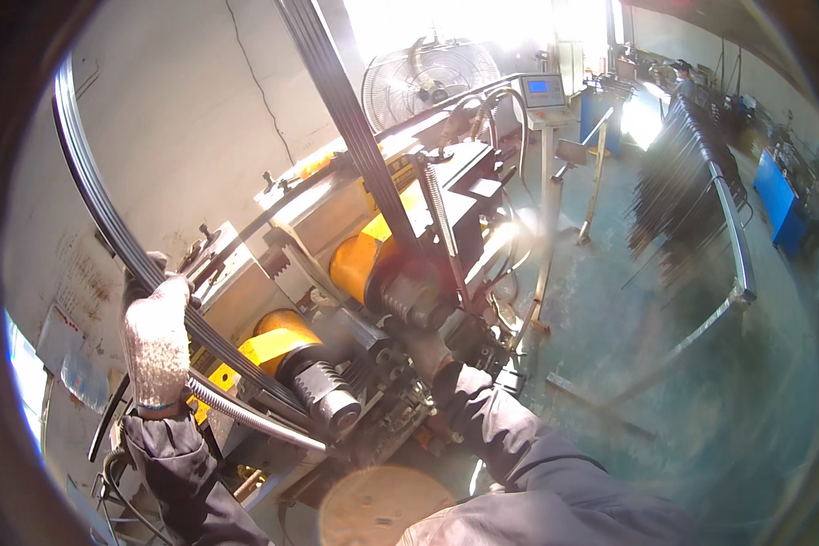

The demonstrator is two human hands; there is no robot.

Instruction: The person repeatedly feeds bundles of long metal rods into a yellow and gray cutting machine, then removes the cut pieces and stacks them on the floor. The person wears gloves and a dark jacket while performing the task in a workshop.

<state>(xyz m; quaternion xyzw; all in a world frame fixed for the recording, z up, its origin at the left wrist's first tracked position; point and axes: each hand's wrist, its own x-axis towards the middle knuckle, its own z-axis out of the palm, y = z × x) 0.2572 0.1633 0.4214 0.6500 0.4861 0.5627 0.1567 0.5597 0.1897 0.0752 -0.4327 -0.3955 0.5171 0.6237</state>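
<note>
On the left, my left hand (157, 341), in a pale knitted glove, is closed round a bundle of long dark metal rods (109, 214). The rods slope down past a yellow guard (280, 344) to a black ribbed cylinder (320, 387) on the machine. My right hand (425, 350) reaches into the machine's middle, close to a second dark ribbed cylinder (414, 300). Blur and glare hide its fingers, so its grip does not show. Another bundle of dark rods (350, 109) rises steeply from behind that second cylinder. A flexible metal hose (246, 414) runs beneath the left bundle.
A round wooden stool top (382, 510) is close in front of me. Beyond the machine stand a control box with a blue screen (539, 89) and a large fan (428, 82). To the right, many dark rods (682, 182) hang on a metal rack (733, 237). A person (684, 82) is far back.
</note>
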